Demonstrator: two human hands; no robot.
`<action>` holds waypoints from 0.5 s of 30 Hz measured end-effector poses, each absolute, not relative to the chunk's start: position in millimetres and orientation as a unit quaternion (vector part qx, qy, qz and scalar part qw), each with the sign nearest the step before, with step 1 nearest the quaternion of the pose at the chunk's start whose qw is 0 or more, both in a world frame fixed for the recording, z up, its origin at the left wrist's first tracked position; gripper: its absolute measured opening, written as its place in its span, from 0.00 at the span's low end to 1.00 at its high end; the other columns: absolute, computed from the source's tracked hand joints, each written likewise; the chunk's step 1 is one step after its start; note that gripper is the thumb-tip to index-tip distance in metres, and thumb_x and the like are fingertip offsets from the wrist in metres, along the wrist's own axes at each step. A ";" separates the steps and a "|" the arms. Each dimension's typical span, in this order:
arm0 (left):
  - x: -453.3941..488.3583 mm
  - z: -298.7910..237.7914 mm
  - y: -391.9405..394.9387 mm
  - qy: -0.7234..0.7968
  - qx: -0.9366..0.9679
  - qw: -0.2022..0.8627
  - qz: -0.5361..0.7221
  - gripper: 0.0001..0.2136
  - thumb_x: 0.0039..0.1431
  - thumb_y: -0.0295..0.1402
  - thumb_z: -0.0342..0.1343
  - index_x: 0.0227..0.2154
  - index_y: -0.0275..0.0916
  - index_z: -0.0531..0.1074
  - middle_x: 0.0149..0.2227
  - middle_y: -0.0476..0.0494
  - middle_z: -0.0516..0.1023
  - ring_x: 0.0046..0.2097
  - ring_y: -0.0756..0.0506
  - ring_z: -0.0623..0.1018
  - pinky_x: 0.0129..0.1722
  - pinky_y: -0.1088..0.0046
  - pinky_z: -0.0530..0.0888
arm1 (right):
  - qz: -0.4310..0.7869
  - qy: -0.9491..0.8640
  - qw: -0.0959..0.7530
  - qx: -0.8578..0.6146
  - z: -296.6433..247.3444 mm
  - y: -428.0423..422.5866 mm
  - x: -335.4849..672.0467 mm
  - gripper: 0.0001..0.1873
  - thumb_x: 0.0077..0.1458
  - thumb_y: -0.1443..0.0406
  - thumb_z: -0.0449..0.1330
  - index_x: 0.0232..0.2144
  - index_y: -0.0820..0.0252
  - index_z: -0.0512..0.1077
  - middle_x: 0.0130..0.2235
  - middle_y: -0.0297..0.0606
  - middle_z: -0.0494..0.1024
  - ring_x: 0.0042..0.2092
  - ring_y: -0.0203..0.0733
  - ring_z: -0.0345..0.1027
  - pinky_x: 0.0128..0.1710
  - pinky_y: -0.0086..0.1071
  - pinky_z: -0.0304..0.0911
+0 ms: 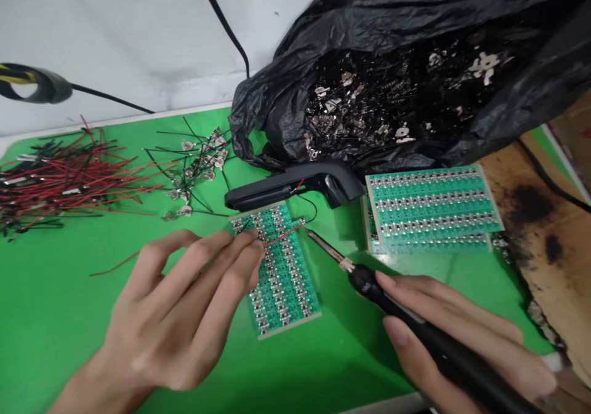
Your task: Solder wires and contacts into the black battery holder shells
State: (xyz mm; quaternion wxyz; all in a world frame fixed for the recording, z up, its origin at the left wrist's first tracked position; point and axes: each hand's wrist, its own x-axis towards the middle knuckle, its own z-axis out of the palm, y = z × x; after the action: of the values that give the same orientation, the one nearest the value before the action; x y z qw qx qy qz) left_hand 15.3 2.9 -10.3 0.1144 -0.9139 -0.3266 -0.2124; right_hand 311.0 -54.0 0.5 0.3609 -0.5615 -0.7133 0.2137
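Left hand (170, 315) pinching thin red wire (282, 236) above green board (284, 291), rows of shiny metal bits (277, 260). Right hand (462, 340), fingers curled round black plastic soldering iron (415, 322), metal tip (323, 245) near wire.

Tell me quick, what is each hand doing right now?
Left hand: closed, pinching a thin red insulated wire in its grip.
Right hand: closed, holding a black-handled soldering iron.
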 end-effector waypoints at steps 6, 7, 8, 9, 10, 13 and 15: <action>15.6 -10.3 2.4 -0.332 -0.912 0.121 -0.209 0.12 0.80 0.28 0.53 0.54 0.26 0.79 0.51 0.38 0.89 0.53 0.39 0.85 0.48 0.55 0.77 | 0.213 -0.712 0.378 -0.552 -0.2 -56.2 313.6 0.19 0.65 0.73 0.64 0.54 0.50 0.82 0.47 0.24 0.91 0.46 0.25 0.87 0.58 0.11 0.72; 15.8 -10.0 2.2 -0.332 -0.911 0.123 -0.210 0.12 0.80 0.28 0.52 0.54 0.27 0.79 0.51 0.38 0.89 0.53 0.39 0.85 0.48 0.55 0.77 | 0.217 -0.712 0.376 -0.552 -0.3 -56.1 314.2 0.19 0.65 0.73 0.64 0.54 0.50 0.82 0.47 0.24 0.90 0.46 0.25 0.87 0.58 0.11 0.71; 15.9 -9.9 1.9 -0.332 -0.912 0.124 -0.208 0.12 0.81 0.29 0.52 0.53 0.27 0.79 0.50 0.38 0.89 0.53 0.39 0.85 0.48 0.55 0.77 | 0.220 -0.711 0.375 -0.552 -0.5 -55.7 314.6 0.19 0.65 0.73 0.64 0.54 0.50 0.82 0.47 0.24 0.90 0.46 0.25 0.87 0.57 0.10 0.72; 16.0 -9.8 1.7 -0.331 -0.912 0.125 -0.206 0.12 0.80 0.29 0.53 0.53 0.27 0.79 0.50 0.38 0.89 0.53 0.40 0.85 0.48 0.55 0.77 | 0.223 -0.711 0.372 -0.553 -0.7 -55.3 314.7 0.19 0.65 0.73 0.64 0.54 0.50 0.82 0.47 0.25 0.90 0.46 0.25 0.87 0.57 0.10 0.72; 15.9 -9.8 1.5 -0.330 -0.913 0.124 -0.204 0.12 0.80 0.29 0.53 0.53 0.27 0.79 0.50 0.38 0.89 0.53 0.39 0.85 0.48 0.55 0.77 | 0.223 -0.712 0.372 -0.552 -0.8 -54.7 314.6 0.19 0.65 0.72 0.64 0.54 0.51 0.82 0.47 0.25 0.90 0.46 0.25 0.87 0.56 0.10 0.72; 14.9 -10.7 1.3 -0.330 -0.913 0.123 -0.204 0.12 0.79 0.29 0.54 0.54 0.27 0.79 0.50 0.38 0.89 0.53 0.39 0.85 0.48 0.56 0.77 | 0.214 -0.714 0.378 -0.549 -1.1 -53.3 313.6 0.18 0.65 0.72 0.65 0.54 0.52 0.82 0.46 0.25 0.91 0.45 0.25 0.87 0.55 0.10 0.72; 14.1 -11.2 1.8 -0.328 -0.913 0.124 -0.210 0.12 0.78 0.28 0.55 0.53 0.27 0.80 0.50 0.37 0.89 0.52 0.39 0.85 0.48 0.56 0.77 | 0.219 -0.710 0.379 -0.552 -1.0 -52.9 312.9 0.17 0.65 0.71 0.65 0.52 0.51 0.83 0.45 0.26 0.91 0.43 0.26 0.87 0.53 0.11 0.74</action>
State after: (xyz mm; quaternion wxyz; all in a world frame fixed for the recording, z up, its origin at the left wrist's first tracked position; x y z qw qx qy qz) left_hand 14.1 1.8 -11.2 0.1241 -0.9125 -0.3280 -0.2104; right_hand 312.9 -52.9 -1.0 0.3792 -0.5518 -0.7099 0.2185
